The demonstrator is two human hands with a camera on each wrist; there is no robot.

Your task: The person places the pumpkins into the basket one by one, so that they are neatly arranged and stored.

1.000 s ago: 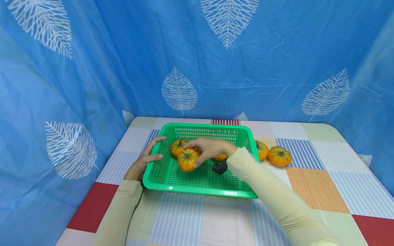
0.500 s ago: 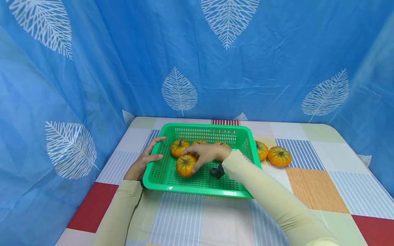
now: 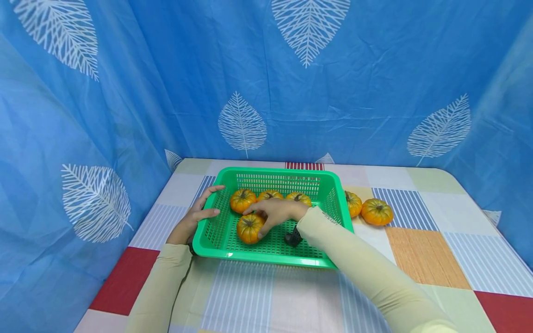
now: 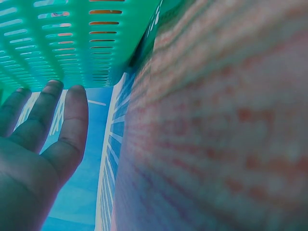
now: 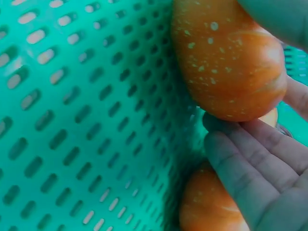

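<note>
Pinching a ribbed orange mini pumpkin (image 3: 248, 230) between thumb and fingers of the right hand (image 3: 275, 212), stem up, inside a green slotted plastic basket (image 3: 266, 257), left of centre and in front of the others. Cannot tell about contact with the basket floor. In right wrist view, seen with fingertips against orange, pale-specked skin. Resting the left hand (image 3: 195, 217) at the basket's left rim, with index finger and thumb spread apart over the edge; in left wrist view, with other fingers fairly straight against the slotted wall. Also in the basket, lined up along the back: left rear pumpkin (image 3: 243, 200), middle rear pumpkin (image 3: 270, 194) and right rear pumpkin (image 3: 299, 198), the last two partly behind the right hand. Outside, just past the right wall, side by side on the cloth-covered worktop (image 3: 308, 296): inner loose pumpkin (image 3: 354, 204), partly hidden by the basket, and outer loose pumpkin (image 3: 377, 212). For writing: tiny dark marks (image 3: 331, 217) like lettering along the upper edge of the pale yellow right sleeve (image 3: 362, 259), too small to read; cannot tell whether on sleeve or basket. Under the right wrist, a black device (image 3: 294, 237). Behind everything, a blue curtain (image 3: 366, 92) with white leaf prints (image 3: 242, 121).
</note>
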